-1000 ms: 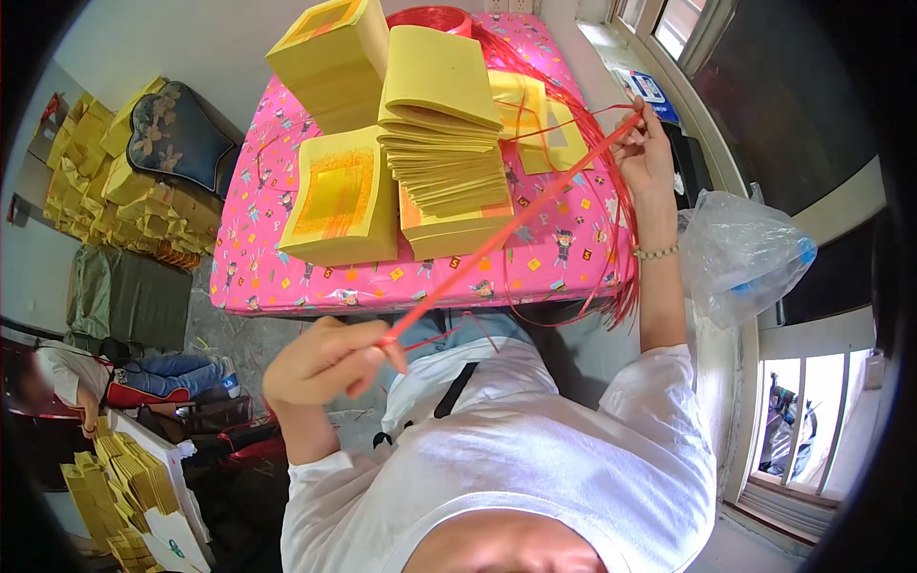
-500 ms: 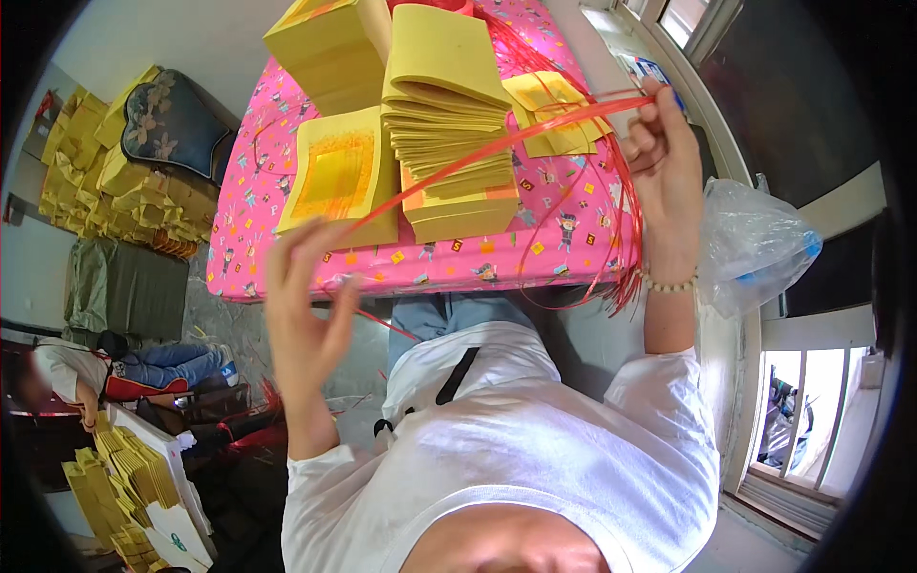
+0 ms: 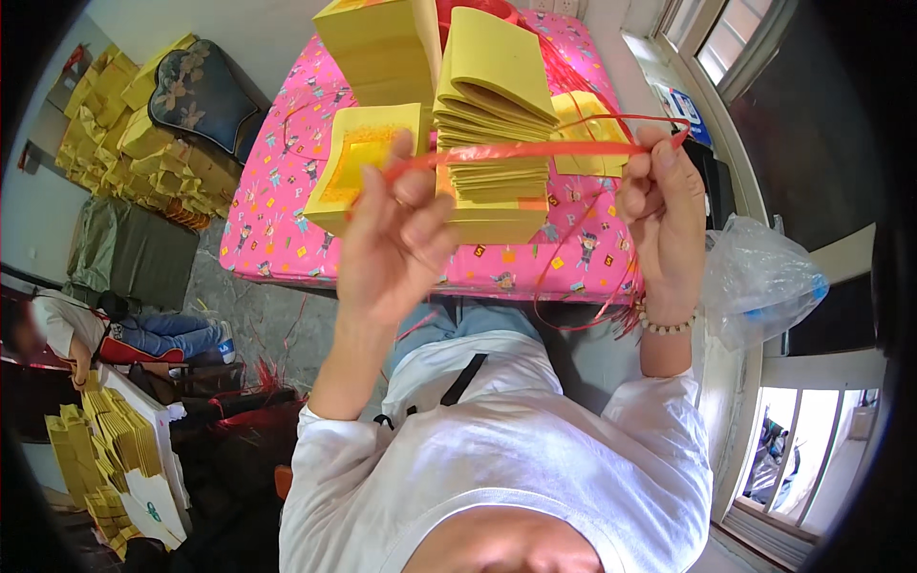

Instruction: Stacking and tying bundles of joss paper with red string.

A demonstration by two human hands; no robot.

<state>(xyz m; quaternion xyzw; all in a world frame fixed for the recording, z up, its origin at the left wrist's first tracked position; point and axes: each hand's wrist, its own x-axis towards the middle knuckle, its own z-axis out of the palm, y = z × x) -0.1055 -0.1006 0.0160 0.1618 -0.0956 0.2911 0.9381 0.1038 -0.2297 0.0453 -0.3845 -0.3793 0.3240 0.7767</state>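
Observation:
A red plastic strip (image 3: 535, 150) is stretched taut and level between my two raised hands. My left hand (image 3: 396, 234) pinches its left end, and my right hand (image 3: 659, 205) grips its right end, with a bead bracelet on that wrist. Behind the strip, a tall stack of folded yellow paper (image 3: 492, 124) stands on the pink patterned table (image 3: 277, 224). A flat yellow paper bundle (image 3: 358, 167) lies left of it, and another yellow stack (image 3: 377, 43) rises at the back. More red strips (image 3: 583, 306) hang off the table's front edge.
A clear plastic bag (image 3: 764, 282) hangs at the right by the window. Yellow paper bundles (image 3: 124, 143) are heaped at the left wall beside a dark floral cushion (image 3: 205, 95). Another person (image 3: 105, 334) sits low on the floor at the left, near more yellow stacks (image 3: 110, 449).
My left hand rose from near my lap to table height, pulling the red strip from a slant to a level, taut line. My right hand kept hold of its end.

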